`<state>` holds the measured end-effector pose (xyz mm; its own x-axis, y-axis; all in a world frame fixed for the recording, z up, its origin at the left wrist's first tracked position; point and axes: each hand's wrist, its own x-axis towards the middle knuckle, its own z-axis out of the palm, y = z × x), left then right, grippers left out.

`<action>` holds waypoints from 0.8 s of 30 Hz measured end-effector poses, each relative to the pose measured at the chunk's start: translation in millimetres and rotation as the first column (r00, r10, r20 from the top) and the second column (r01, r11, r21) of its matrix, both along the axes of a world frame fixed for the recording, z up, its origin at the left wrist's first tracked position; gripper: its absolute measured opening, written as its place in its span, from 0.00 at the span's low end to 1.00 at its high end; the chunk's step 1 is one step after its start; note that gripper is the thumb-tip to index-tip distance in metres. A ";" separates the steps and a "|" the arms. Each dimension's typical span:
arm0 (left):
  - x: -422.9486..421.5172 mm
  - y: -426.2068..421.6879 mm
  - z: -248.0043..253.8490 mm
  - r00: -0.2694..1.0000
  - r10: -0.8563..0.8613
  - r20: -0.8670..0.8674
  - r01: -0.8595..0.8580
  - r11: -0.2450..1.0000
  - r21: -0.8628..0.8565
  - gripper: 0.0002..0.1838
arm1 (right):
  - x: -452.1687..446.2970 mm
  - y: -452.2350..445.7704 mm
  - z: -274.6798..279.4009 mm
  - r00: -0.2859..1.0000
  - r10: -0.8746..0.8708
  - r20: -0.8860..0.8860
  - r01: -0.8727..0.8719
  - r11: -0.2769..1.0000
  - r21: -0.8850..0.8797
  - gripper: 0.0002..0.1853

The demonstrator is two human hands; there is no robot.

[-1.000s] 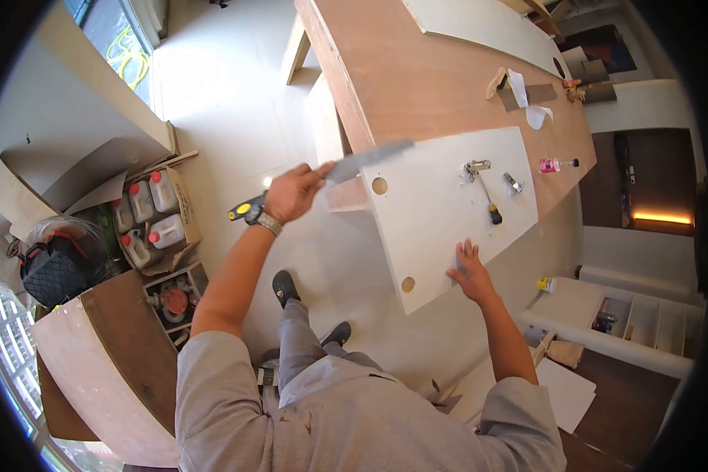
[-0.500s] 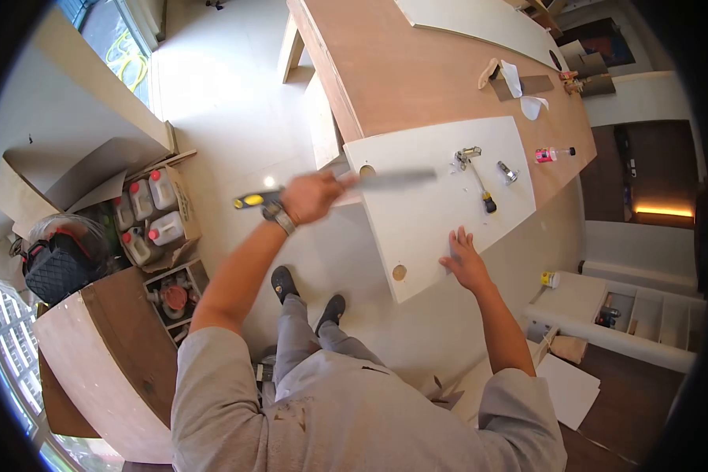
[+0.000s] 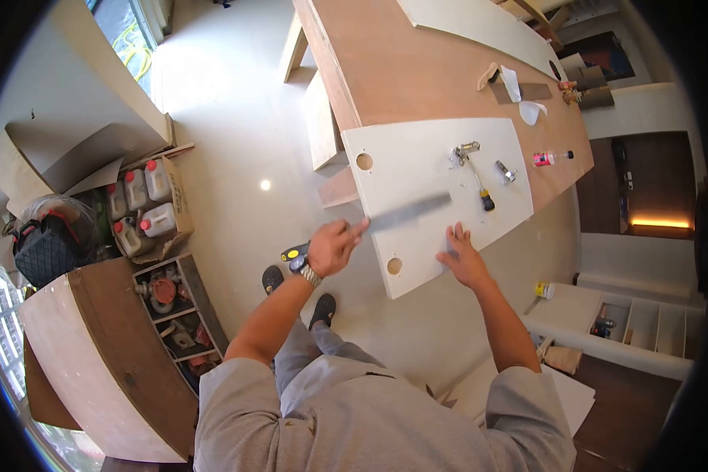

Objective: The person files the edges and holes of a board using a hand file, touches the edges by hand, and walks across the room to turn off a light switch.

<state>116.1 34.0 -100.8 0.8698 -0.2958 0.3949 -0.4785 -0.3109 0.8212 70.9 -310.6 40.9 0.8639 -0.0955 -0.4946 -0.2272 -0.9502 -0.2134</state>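
left hand is gripping long grey-bladed tool with black-and-yellow handle | blade's slanting rightward over flat white panel, kinda blurry, contact unclear | right hand is resting open on panel near tip

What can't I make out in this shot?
All in the head view:
- Long-bladed tool in the left hand: blur hides whether its edge has teeth.
- Palm of the right hand: hidden beneath it.
- Bottle: label too small to read.
- Far white panel: cut off by the top edge.
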 end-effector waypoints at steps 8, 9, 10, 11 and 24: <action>78.2 28.8 -26.7 0.931 0.273 -0.243 -0.305 0.947 -0.104 0.24 | 1.6 7.0 4.0 1.000 -0.024 0.001 0.024 1.000 0.003 0.42; 86.5 13.3 -19.9 0.936 0.257 -0.240 -0.297 0.944 -0.146 0.24 | 0.7 6.6 4.6 1.000 -0.029 -0.001 0.029 0.999 0.016 0.41; 91.2 2.2 -15.5 0.940 0.243 -0.239 -0.290 0.938 -0.188 0.24 | 1.4 6.9 5.4 1.000 -0.028 -0.001 0.028 1.000 0.008 0.41; 90.7 -2.1 -12.5 0.963 0.197 -0.185 -0.233 0.952 -0.197 0.24 | 1.5 7.4 6.2 1.000 -0.027 -0.003 0.027 1.000 0.001 0.41; 106.3 -6.8 -26.3 0.992 0.124 -0.025 -0.126 0.954 -0.271 0.22 | 4.1 9.6 6.1 1.000 -0.018 -0.011 0.018 1.000 -0.008 0.41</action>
